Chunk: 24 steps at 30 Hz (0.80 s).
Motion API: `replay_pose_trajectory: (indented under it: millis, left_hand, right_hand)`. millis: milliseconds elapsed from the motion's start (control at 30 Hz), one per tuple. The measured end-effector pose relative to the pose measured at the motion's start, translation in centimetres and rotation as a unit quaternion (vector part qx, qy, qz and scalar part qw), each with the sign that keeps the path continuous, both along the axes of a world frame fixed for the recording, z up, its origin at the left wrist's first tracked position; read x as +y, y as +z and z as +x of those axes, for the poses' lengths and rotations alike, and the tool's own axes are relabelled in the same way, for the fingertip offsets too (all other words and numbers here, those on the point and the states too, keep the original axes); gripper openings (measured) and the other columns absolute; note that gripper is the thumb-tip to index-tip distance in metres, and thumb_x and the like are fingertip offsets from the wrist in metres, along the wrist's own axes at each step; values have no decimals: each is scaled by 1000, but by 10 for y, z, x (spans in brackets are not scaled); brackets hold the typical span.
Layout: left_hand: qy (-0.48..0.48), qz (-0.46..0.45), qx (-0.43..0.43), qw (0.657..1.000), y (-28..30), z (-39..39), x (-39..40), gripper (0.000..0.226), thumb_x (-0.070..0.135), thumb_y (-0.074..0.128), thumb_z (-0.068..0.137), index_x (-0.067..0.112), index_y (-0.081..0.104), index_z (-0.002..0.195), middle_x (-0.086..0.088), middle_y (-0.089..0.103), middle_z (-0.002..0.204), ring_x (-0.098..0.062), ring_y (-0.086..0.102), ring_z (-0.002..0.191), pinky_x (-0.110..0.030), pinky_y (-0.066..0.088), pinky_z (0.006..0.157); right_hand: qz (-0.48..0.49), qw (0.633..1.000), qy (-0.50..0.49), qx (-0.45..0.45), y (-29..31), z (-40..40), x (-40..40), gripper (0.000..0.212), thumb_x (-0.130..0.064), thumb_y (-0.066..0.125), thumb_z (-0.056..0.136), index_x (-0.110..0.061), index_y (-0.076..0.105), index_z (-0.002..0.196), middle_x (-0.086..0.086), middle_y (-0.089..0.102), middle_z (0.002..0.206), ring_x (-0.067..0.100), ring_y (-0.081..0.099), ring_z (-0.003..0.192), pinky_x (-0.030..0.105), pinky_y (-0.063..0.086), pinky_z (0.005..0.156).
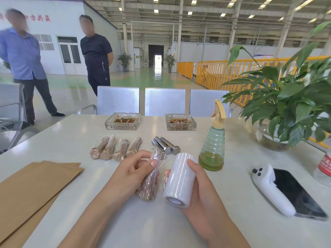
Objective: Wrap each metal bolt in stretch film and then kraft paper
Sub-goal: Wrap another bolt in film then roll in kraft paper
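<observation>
Near centre, both hands over the white table (161, 230). Left hand (132, 174) grips a bolt (149, 183) covered in brown paper and clear film, fingers curled round it, thumb on top; the bolt is tilted, head end down and near, resting on or just above the table, cannot tell which. Right hand (198, 183) holds a white stretch film roll (180, 179), fingers curled round its far side, thumb tip showing at its left edge. Roll tilted, open core facing near. A thin sheet of film runs from the roll to the bolt between the hands.

Near left: stack of kraft paper sheets (30, 192) flat on the table, running off the near edge. Right: a white handheld controller (272, 188) lying on the near-left side of a black phone (299, 196), touching it. Far right edge: a plastic bottle with red label (325, 167), partly cut off.

Mid table: four wrapped bolts (114, 149) in a row, side by side, brown paper under clear film. Just right of them, bare metal bolts (166, 145), lying together, hex heads toward near; looks like three. Right of those, a green spray bottle (213, 145), upright.

Farther: two glass ashtrays (122, 121) (180, 122) with cigarette butts. Far right, a leafy plant in a glass bowl (268, 136). Beyond the table, three metal chairs (164, 102). Far left, two people standing (96, 54) on the hall floor.
</observation>
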<state>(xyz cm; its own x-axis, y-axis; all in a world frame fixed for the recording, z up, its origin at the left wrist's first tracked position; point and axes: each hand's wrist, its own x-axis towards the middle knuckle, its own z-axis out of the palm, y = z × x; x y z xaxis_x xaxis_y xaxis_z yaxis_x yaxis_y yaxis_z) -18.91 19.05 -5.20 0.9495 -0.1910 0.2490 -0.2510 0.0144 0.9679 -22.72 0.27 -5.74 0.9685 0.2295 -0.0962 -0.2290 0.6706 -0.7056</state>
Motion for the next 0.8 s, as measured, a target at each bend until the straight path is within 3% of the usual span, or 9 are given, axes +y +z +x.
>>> replay_pose_trajectory:
  millis: [133,233,300,400,567,800]
  left_hand:
    - [35,18,-43,998,-1,1,-7,9,24,69,94,33,67,91,1,50,63,-16,44,58,-23,36,48]
    - [43,68,-53,995,-6,1,-7,12,21,64,101,23,61,89,-1,53,68,-17,47,59,-28,39,48]
    - [59,126,-77,987,-9,0,-6,17,24,60,103,15,57,88,-3,53,70,-16,49,63,-37,42,56]
    - [95,136,-79,983,-9,1,-7,14,21,58,103,14,59,91,3,65,77,-12,60,73,-39,50,71]
    - [160,194,-108,962,-14,6,-7,19,29,59,102,17,56,88,0,65,75,-18,61,73,-39,50,71]
    - [139,180,-75,971,-20,9,-6,36,56,49,101,23,55,87,8,62,69,-5,53,63,-34,46,65]
  right_hand:
    - [-23,999,36,-24,2,-1,6,51,-39,63,94,-11,64,136,17,71,126,28,70,114,41,58,88]
    - [-23,997,62,-43,3,-2,10,48,-35,55,100,-9,60,140,16,66,137,29,63,128,44,51,105]
    - [-29,996,58,-55,1,-1,12,49,-32,55,100,-7,58,142,16,65,138,31,60,131,50,43,114]
    - [-55,995,49,-74,1,0,13,51,-31,59,98,-6,56,142,19,65,137,34,61,130,54,41,115]
    - [-77,991,49,-96,1,0,17,47,-28,59,98,-9,58,141,14,66,137,28,60,132,52,40,117]
    - [-81,992,47,-83,-3,0,15,45,-34,62,98,-17,62,139,10,67,138,28,61,130,55,43,115]
